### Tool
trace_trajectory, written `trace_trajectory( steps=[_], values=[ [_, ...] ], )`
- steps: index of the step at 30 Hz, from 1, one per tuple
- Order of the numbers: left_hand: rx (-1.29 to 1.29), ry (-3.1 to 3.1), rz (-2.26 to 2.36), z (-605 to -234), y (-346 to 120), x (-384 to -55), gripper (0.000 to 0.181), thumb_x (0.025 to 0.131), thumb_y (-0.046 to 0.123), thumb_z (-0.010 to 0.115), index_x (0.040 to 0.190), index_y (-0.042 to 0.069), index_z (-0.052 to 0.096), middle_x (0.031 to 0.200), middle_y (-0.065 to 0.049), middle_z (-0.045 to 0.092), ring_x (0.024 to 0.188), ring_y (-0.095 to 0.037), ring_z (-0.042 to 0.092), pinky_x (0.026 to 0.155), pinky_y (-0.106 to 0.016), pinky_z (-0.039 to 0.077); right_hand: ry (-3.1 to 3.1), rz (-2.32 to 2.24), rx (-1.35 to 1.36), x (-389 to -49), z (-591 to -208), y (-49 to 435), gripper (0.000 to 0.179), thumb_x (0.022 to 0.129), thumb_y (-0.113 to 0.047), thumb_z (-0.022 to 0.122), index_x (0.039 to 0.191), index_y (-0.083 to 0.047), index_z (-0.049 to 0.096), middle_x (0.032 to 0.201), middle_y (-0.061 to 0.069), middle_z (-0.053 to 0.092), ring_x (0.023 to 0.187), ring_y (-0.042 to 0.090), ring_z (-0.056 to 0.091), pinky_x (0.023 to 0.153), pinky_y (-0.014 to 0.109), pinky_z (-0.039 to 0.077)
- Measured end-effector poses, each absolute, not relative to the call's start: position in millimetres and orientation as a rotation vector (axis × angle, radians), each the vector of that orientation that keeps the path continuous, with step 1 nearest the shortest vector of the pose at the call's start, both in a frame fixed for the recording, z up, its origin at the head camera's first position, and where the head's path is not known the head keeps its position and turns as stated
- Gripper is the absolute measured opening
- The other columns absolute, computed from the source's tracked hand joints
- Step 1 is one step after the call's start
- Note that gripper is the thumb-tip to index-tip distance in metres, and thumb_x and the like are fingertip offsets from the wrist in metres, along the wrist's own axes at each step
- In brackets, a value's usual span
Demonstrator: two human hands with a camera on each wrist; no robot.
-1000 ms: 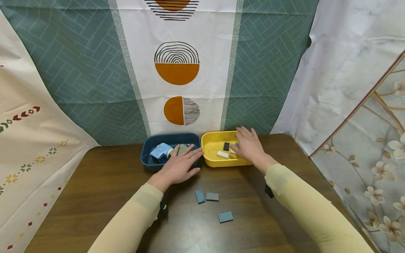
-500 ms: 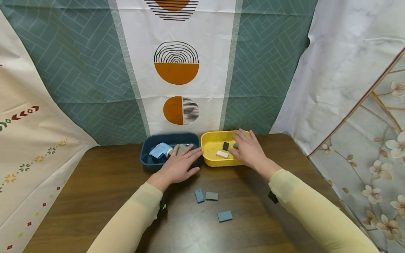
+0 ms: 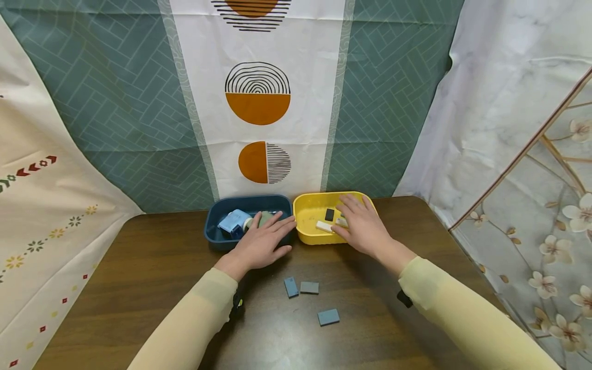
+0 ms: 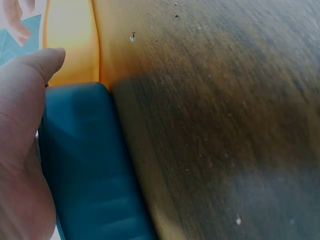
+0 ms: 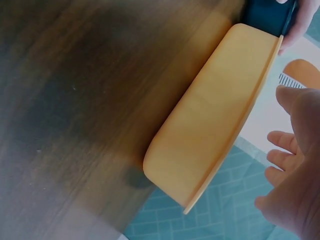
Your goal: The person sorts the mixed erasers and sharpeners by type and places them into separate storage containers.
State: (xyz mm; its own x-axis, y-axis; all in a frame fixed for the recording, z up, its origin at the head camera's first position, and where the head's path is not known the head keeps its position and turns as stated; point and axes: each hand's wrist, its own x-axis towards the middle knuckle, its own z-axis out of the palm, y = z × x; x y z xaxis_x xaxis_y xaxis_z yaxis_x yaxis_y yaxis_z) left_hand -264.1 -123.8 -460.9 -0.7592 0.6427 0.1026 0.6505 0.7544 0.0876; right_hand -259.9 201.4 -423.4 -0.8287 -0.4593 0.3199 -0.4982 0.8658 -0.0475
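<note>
My left hand [image 3: 260,241] lies with straight, spread fingers across the near right rim of the dark blue bin [image 3: 216,238]; it holds nothing. That bin contains a light blue packet [image 3: 234,220] and a greenish item [image 3: 265,218] partly under the fingers. My right hand [image 3: 366,229] hovers over the right part of the yellow bin [image 3: 306,208], its fingers loosely bent and apart. Nothing shows between them in the right wrist view. Inside the yellow bin are a black block [image 3: 329,215] and a white block [image 3: 324,226]. Another pale block [image 3: 341,222] shows beside the right fingers.
Three grey-blue blocks lie on the brown table [image 3: 152,288]: a tilted one [image 3: 291,287], one beside it [image 3: 309,288], and one nearer [image 3: 328,317]. The two bins stand side by side against a patterned cloth [image 3: 384,128] at the back.
My right hand has drawn back a little toward the near side over the yellow bin, showing more of its far rim. My left hand and the table blocks have stayed put.
</note>
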Motion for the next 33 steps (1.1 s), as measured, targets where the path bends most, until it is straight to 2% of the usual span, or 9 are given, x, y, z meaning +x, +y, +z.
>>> trace_trajectory(
  steps=[24, 33],
  values=[
    [-1.048, -2.882, -0.185, -459.0, -121.8, -261.8, 0.068, 0.113, 0.046, 0.063, 0.173, 0.021, 0.042, 0.180, 0.007, 0.032, 0.169, -0.025, 0.020, 0.131, -0.072, 0.009, -2.656, 0.230, 0.851, -212.0, -428.3, 219.9, 0.063, 0.100, -0.038, 0.084, 0.146, 0.002, 0.066, 0.162, 0.021, 0.055, 0.158, 0.042, 0.040, 0.130, 0.068, 0.022],
    [-1.059, -2.882, -0.186, -458.4, -122.3, -261.9, 0.068, 0.114, 0.047, 0.062, 0.173, 0.021, 0.041, 0.180, 0.006, 0.031, 0.169, -0.025, 0.020, 0.132, -0.071, 0.008, -2.648, 0.228, 0.900, -191.5, -431.9, 224.7, 0.064, 0.100, -0.042, 0.084, 0.144, 0.001, 0.067, 0.165, 0.019, 0.053, 0.159, 0.040, 0.040, 0.131, 0.065, 0.022]
  ],
)
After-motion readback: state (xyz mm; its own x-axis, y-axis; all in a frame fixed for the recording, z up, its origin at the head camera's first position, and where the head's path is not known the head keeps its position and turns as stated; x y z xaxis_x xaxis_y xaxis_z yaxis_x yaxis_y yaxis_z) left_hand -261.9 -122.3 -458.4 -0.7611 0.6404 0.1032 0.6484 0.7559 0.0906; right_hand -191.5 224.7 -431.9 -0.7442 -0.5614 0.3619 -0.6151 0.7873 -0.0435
